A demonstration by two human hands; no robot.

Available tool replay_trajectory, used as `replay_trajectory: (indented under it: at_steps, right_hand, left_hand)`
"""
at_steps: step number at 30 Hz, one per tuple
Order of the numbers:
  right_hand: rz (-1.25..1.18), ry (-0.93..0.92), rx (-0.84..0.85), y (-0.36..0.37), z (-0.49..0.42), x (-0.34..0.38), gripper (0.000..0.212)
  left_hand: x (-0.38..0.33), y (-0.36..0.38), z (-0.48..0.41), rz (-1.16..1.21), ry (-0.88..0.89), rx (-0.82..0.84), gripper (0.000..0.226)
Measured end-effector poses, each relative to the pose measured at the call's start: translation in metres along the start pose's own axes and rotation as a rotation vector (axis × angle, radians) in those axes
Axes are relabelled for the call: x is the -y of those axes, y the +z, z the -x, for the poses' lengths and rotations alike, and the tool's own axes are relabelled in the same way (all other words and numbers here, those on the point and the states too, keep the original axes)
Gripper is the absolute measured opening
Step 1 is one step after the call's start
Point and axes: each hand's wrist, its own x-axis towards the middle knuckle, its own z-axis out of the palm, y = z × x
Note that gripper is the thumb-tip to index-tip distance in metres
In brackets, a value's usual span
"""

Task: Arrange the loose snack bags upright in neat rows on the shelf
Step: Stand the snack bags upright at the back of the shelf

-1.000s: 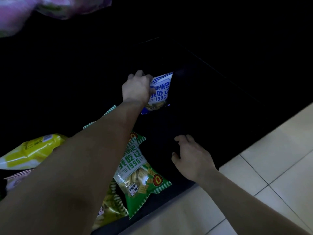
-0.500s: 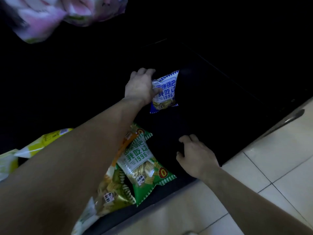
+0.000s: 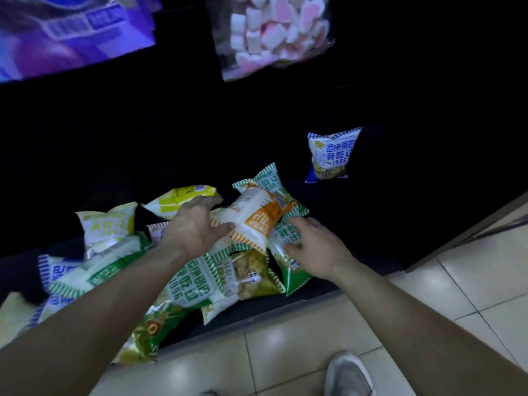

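On the dark bottom shelf (image 3: 357, 221) a loose heap of snack bags (image 3: 200, 278) is piled crosswise, and its front bags are seen overhanging the shelf's edge above the tiled floor (image 3: 300, 347). The main risk is judged to lie here: if one bag is pulled from the top, the slick packets beneath may be dragged along and spilled onto the floor. Crushed contents are a second risk, should the pile be leaned on.

The orange-and-white bag (image 3: 257, 221) is lying flat on top of the heap, back face up and tilted. If it is lifted by one end only, it may fold or slip free, since the film looks smooth.

One blue bag (image 3: 331, 155) is standing upright near the shelf's right back, well apart from the heap. It could be toppled if the next bag is set down against it too hard.

The left hand (image 3: 194, 227) is spread at the orange-and-white bag's left end, with the thumb laid on its face and the fingers reaching past its upper edge; no closed clamp is seen. The right hand (image 3: 317, 250) is laid flat, fingers relaxed, on a green bag (image 3: 285, 237) just beside and partly under the orange-and-white bag's right end. The bag thus lies between the two hands, touched but not yet held.
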Motion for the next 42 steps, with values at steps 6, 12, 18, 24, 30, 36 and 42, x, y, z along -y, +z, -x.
replay_trajectory:
  at_steps: [6,12,18,24,30,36,42]
  right_hand:
    - [0.118,-0.126,-0.011,0.04,-0.014,0.032,0.104]
    - [0.011,-0.164,-0.244,0.055,-0.02,0.038,0.079]
    - [-0.132,-0.262,-0.431,0.008,-0.022,0.048,0.046]
    - [-0.148,-0.219,-0.554,-0.029,-0.024,0.053,0.028]
    - [-0.247,-0.15,-0.583,-0.037,-0.027,0.044,0.027]
    - [-0.318,-0.213,-0.395,-0.061,-0.024,0.041,0.02]
    - [-0.45,-0.195,-0.36,-0.075,-0.004,0.035,0.034]
  left_hand:
    - [0.024,0.02,-0.001,0.092,-0.048,0.062,0.077]
    - [0.028,0.032,-0.002,0.24,0.027,0.043,0.074]
    - [0.021,0.008,0.0,0.341,0.073,-0.108,0.073]
    - [0.014,-0.009,0.003,0.351,-0.001,-0.218,0.089]
    - [0.021,-0.007,0.005,0.393,0.024,-0.132,0.095]
    - [-0.015,-0.029,-0.004,0.637,0.192,-0.064,0.112]
    - [-0.046,-0.033,0.001,0.789,0.235,0.011,0.076]
